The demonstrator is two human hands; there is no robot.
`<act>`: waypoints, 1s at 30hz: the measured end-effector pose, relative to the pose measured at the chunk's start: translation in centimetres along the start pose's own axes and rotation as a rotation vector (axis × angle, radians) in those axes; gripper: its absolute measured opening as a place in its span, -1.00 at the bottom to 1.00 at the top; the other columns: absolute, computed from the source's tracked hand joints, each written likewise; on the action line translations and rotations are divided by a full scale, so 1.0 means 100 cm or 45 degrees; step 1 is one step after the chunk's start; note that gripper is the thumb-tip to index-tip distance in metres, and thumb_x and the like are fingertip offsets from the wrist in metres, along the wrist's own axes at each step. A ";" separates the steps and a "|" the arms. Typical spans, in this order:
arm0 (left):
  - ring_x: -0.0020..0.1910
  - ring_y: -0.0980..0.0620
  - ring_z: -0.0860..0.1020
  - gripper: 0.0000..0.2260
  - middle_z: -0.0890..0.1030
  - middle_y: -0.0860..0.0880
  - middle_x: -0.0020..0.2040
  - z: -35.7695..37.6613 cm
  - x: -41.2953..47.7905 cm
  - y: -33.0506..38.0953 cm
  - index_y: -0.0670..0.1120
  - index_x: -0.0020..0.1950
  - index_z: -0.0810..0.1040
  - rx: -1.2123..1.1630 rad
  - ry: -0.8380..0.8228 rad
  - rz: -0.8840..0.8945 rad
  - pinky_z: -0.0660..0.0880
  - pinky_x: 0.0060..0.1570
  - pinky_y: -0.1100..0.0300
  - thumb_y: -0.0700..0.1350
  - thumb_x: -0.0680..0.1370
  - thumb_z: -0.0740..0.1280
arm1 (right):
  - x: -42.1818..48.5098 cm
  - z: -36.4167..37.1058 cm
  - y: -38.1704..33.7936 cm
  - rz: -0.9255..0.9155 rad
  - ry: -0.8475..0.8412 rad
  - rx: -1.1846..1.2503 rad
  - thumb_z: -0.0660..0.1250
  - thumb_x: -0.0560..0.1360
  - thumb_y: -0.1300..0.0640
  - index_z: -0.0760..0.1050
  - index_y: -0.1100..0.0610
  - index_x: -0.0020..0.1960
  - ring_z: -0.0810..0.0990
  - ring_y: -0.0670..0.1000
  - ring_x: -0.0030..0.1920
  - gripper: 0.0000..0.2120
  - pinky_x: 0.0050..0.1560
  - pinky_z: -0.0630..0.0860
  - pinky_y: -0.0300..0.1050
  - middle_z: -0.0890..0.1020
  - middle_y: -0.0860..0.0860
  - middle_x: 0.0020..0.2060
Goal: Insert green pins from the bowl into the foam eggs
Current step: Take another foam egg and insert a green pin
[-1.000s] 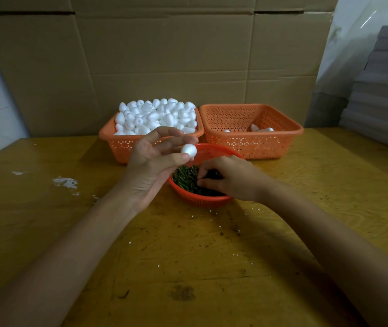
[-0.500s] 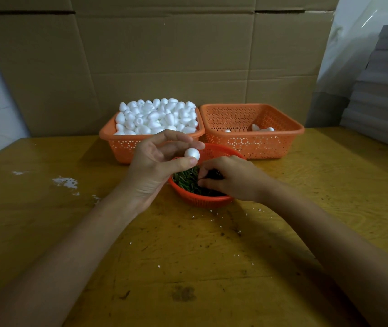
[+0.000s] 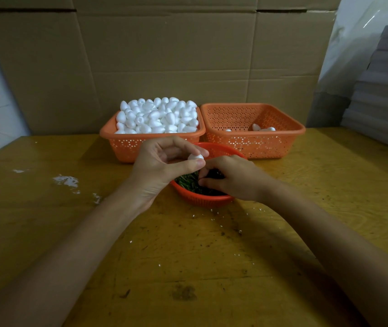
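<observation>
Left hand (image 3: pixel 157 166): raised just above the near-left rim of the bowl (image 3: pixel 202 200). Its grip is narrow and holds one white foam egg (image 3: pixel 195 157), pinched between the thumb below and the fingertips above. The egg sits over the bowl's left side, just beside the knuckles of the right hand.

Right hand (image 3: pixel 233 178): reaches into the bowl from the right, back of the hand up, fingers curled down onto the green pins (image 3: pixel 188 181). The fingertips are hidden under the hand, so whether this grip holds a pin cannot be told.

Bowl: red, round, perforated plastic, standing on the table (image 3: pixel 188 256) directly in front of the two baskets. The pins lie in a loose dark-green heap inside it.

Left basket (image 3: pixel 127 147): orange, perforated, heaped above the rim with plain foam eggs (image 3: pixel 157 116).

Right basket (image 3: pixel 254 145): orange, same type, touching the left basket side by side. A few eggs (image 3: pixel 262 128) lie at its bottom; whether they carry pins is too small to tell.

Table surface: yellow-brown wood, with white foam crumbs (image 3: pixel 66 180) at left and scattered specks near the bowl.

Background: flattened cardboard (image 3: pixel 164 55) stands behind the baskets; a stack of grey sheets (image 3: pixel 381 90) sits at far right.
</observation>
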State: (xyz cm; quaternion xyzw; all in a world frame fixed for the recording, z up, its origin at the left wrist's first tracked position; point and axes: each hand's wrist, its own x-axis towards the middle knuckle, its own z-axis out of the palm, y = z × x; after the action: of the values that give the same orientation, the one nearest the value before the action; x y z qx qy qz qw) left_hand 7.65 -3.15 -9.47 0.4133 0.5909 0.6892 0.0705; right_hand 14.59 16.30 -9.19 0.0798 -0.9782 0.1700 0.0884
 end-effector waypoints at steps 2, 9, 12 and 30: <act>0.02 -0.05 0.73 -0.88 0.76 -0.18 0.02 0.002 0.000 0.001 -0.19 -0.06 0.68 -0.001 0.013 -0.012 0.61 -0.01 0.18 -0.29 0.46 0.57 | 0.000 0.000 0.000 0.002 0.000 -0.004 0.38 0.62 -0.01 0.63 -0.06 0.09 0.61 -0.07 0.06 -0.91 0.08 0.53 0.02 0.67 -0.15 0.01; -0.09 -0.14 0.71 -0.79 0.74 -0.29 -0.04 0.006 0.000 0.004 -0.22 -0.05 0.64 -0.037 0.082 -0.051 0.65 -0.20 0.16 -0.13 0.42 0.54 | 0.000 0.001 0.000 0.003 -0.002 -0.008 0.38 0.62 -0.02 0.63 -0.07 0.10 0.61 -0.08 0.01 -0.91 0.04 0.54 0.02 0.68 -0.15 -0.02; -0.12 -0.14 0.71 -0.80 0.74 -0.28 -0.06 0.007 0.000 0.003 -0.22 -0.05 0.63 -0.038 0.099 -0.065 0.65 -0.24 0.15 -0.14 0.43 0.53 | 0.000 0.000 0.000 0.002 -0.002 -0.015 0.38 0.62 -0.01 0.63 -0.06 0.12 0.61 -0.08 0.02 -0.89 0.06 0.54 0.03 0.67 -0.16 -0.01; -0.20 -0.15 0.72 -0.90 0.72 -0.22 -0.01 -0.002 0.002 0.000 -0.17 0.09 0.64 -0.185 0.194 -0.121 0.66 -0.20 0.14 -0.27 0.67 0.33 | -0.005 0.008 -0.011 -0.228 0.644 -0.059 0.36 0.65 0.03 0.64 0.04 0.12 0.63 0.01 -0.13 -0.86 -0.16 0.53 0.06 0.68 -0.06 -0.11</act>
State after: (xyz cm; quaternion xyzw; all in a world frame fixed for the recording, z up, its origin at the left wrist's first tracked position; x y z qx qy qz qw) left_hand 7.41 -3.18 -9.32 0.3249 0.5621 0.7555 0.0878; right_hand 15.16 15.11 -9.67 0.1189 -0.9178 0.1536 0.3464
